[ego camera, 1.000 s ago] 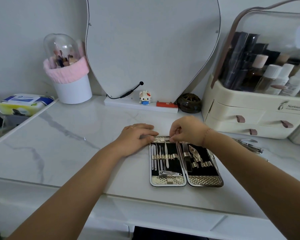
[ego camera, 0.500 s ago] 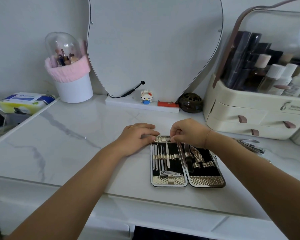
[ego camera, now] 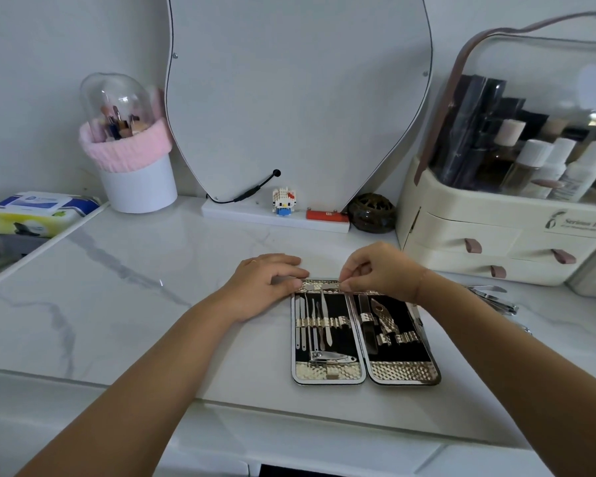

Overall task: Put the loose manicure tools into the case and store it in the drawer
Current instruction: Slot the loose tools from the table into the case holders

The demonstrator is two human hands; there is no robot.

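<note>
An open manicure case (ego camera: 401,371) lies flat on the white marble counter, black inside with gold-patterned ends and several steel tools under its straps. My left hand (ego camera: 262,287) rests flat on the counter with its fingertips on the case's far left corner. At the case's top edge, my right hand (ego camera: 379,270) pinches a small steel nail clipper (ego camera: 320,287) that lies across the gold strip. Loose steel tools (ego camera: 492,299) lie on the counter to the right of the case. A dark opening (ego camera: 289,471) shows under the counter's front edge.
A cream cosmetic organizer (ego camera: 496,235) with small drawers and a clear lid stands at the right. Behind the case stand a mirror (ego camera: 296,91), a small figure (ego camera: 283,201) and a dark round jar (ego camera: 372,213). A pink-rimmed brush holder (ego camera: 131,160) and wipes pack (ego camera: 38,211) sit left.
Both hands stay at the top edge of the case. My right-hand fingers have shifted slightly on the small clipper there.
</note>
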